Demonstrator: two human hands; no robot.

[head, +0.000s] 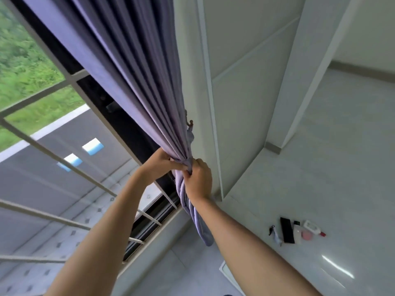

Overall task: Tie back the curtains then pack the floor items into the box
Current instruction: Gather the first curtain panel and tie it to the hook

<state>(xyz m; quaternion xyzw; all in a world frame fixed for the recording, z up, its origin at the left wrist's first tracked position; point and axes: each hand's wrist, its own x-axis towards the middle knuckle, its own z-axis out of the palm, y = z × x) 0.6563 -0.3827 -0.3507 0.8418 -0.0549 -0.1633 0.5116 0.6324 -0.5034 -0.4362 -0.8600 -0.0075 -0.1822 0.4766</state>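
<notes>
The pleated purple fabric curtain (136,82) is gathered into a tight bunch at the wall edge of the window, and both hands are closed on it. The bunch is clasped by the left hand (159,164) from the window side; the matching purple tie-back band (188,163) is pinched by the right hand (197,178) against the gather. A small wall hook (190,123) is noted just above the grip. It is judged that the band should be drawn snug and its loop carried up to that hook while the gather is held firm. The small floor items (296,230) are seen lying well below and right of the grip, unpacked.
</notes>
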